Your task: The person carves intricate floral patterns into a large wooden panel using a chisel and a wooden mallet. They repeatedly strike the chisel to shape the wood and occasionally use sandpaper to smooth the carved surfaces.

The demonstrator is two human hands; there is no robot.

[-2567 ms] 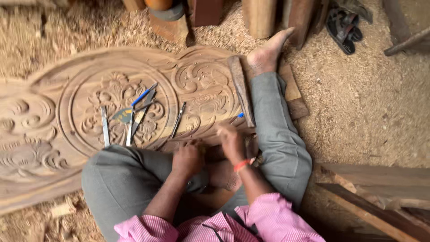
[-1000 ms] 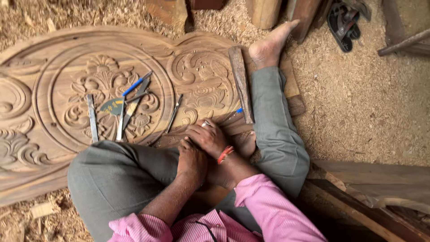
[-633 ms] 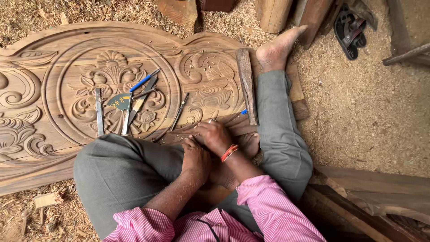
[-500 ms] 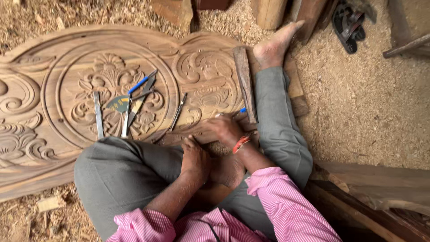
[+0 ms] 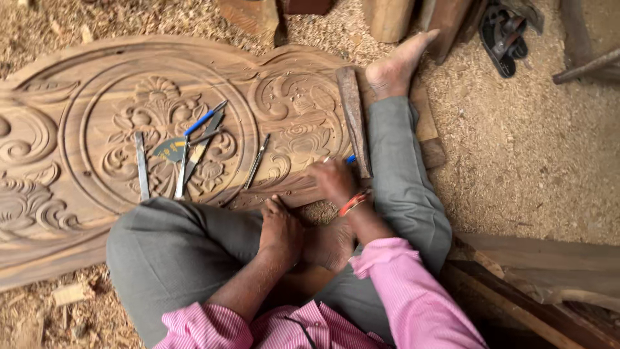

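Person sits cross-legged on a sawdust-covered floor (image 5: 536, 161), large carved wooden panel (image 5: 84, 84) lying flat in front. Right hand (image 5: 332, 179) rests at the panel's lower edge, fingers curled around a blue-handled tool (image 5: 350, 158); only the blue end shows past the knuckles, tip hidden. Orange bangle (image 5: 352, 203) on that wrist. Left hand (image 5: 281, 227) lies on the person's own bare foot (image 5: 330, 244) in the lap, fingers loosely bent downward, holding nothing that can be seen.

Chisels lie on the panel's round floral medallion, well apart from both hands: a flat steel chisel (image 5: 141, 167) on the left, a blue-handled chisel (image 5: 205, 119) lying diagonal, a couple more crossed beneath it (image 5: 194, 158), and a thin metal tool (image 5: 256, 162) nearer the right hand. A wooden mallet-like bar (image 5: 352, 119) rests along the panel's right end, just beside the stretched right leg. Other bare foot (image 5: 400, 64) reaches to the panel's top right corner.

Pink striped shirt sleeves, grey trousers. Dark sandals (image 5: 504, 35) lie on the floor at upper right. Timber planks (image 5: 542, 258) at lower right, wood blocks (image 5: 387, 16) along the top edge.
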